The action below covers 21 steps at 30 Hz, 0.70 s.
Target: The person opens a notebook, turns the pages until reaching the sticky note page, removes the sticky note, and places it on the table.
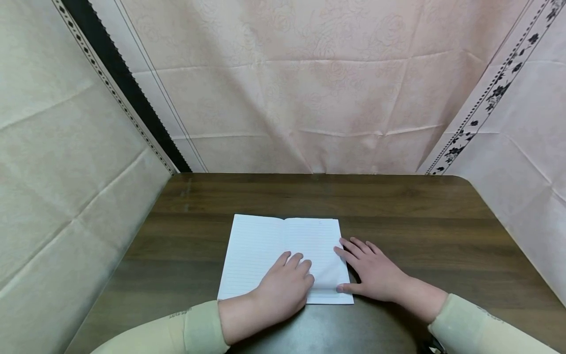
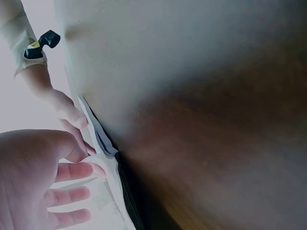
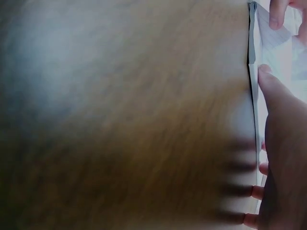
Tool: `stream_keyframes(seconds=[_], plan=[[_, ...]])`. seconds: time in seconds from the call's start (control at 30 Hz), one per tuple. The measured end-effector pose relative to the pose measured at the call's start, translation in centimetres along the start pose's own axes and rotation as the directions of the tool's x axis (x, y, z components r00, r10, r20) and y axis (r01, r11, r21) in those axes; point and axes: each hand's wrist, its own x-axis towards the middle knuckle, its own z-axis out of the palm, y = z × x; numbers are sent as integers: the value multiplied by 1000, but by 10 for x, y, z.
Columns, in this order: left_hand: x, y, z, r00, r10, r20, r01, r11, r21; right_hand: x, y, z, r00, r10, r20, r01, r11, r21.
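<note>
An open notebook (image 1: 254,246) with white ruled pages lies on the table. In the head view my left hand (image 1: 285,287) rests on the right page, just beside the centre fold, its fingers extended and slightly bent. The left wrist view shows that hand (image 2: 36,179) from the palm side, above the pages. At the notebook's right edge, my right hand (image 1: 380,273) has its fingers spread, with the thumb and fingertips touching the margin of the page. The right wrist view shows this thumb (image 3: 271,86) on the page edge. The lower right page is partly hidden by the left hand.
The brown wooden table (image 1: 398,206) extends around the notebook on all sides. Pale patterned cloth (image 1: 283,98) hangs behind the table, with more cloth at both sides. A small black device (image 2: 41,45) is strapped to the right wrist.
</note>
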Motion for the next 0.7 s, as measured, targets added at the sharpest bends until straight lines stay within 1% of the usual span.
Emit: stream_keyframes(seconds=[0.1,0.2,0.37,0.5,0.7], plan=[[1,0,1,1000,-21,0,21,999,-27,-2,0,1,1000,9,-4,-9,1000,3],[3,-1,3,999,-46,-17,44,997,-61,-3,0,2,1000,18,-12,-18,1000,-1],[6,-4,3,995,-101,-20,98,988,-116,-4,0,4,999,28,-22,-28,1000,-4],[9,-7,-1,990,-140,-22,134,978,-162,-5,-1,4,999,32,-24,-33,999,-3],[10,-10,-14,983,-173,-65,155,964,-215,-5,-1,4,999,21,-27,-21,1000,-1]])
